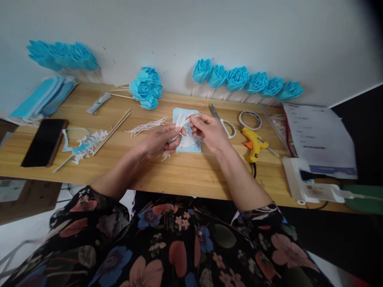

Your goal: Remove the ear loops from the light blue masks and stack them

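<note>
Closed round a bundle of thin white cords is my left hand, with the cord ends fanning out above its thumb. My right hand pinches the tips of some of these cords at the right of the bundle. Both hands are above a light blue sheet or stack of sheets, where more white cords lie loose. Another bunch of white cords rests on the table to the left. Scissors lie just beyond my right hand.
Blue fabric flowers on sticks lean on the wall, with another blue cluster lying at the back. A yellow glue gun, a tape roll and a power strip are right. A phone and face masks are left.
</note>
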Available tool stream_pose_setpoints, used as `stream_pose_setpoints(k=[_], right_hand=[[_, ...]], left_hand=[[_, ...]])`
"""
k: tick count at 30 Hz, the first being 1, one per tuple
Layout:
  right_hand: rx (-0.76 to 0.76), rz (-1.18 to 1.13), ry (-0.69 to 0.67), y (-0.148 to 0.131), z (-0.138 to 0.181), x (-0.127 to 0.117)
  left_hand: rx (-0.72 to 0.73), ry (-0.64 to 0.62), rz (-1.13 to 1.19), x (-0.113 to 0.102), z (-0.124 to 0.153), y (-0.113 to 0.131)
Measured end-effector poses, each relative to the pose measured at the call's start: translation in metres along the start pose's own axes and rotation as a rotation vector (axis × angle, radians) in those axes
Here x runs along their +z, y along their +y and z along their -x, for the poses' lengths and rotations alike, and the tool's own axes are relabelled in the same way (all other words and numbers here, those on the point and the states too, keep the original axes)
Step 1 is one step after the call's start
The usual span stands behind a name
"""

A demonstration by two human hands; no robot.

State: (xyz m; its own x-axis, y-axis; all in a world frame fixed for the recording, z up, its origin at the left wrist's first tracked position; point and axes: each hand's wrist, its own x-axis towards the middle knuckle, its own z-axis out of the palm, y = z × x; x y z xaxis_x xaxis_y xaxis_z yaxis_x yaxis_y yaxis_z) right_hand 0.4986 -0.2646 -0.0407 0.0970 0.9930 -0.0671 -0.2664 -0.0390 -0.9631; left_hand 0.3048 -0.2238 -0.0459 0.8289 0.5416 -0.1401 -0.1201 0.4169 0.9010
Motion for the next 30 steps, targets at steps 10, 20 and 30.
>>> stream_pose_setpoints(k=[10,20,30], right_hand=[[-0.046,-0.002,0.081,0.001,-0.001,0.000],[-0.151,0.004,-0.168,-0.009,0.007,-0.006],[-0.001,0.102,-0.031,-0.005,0.006,0.004]], left_hand=[[0.002,0.089,0.071,0.003,-0.003,0.002],[0.040,0.263,0.181,0.003,-0.008,0.005],[0.158,0.188,0.064,0.000,-0.007,-0.005]])
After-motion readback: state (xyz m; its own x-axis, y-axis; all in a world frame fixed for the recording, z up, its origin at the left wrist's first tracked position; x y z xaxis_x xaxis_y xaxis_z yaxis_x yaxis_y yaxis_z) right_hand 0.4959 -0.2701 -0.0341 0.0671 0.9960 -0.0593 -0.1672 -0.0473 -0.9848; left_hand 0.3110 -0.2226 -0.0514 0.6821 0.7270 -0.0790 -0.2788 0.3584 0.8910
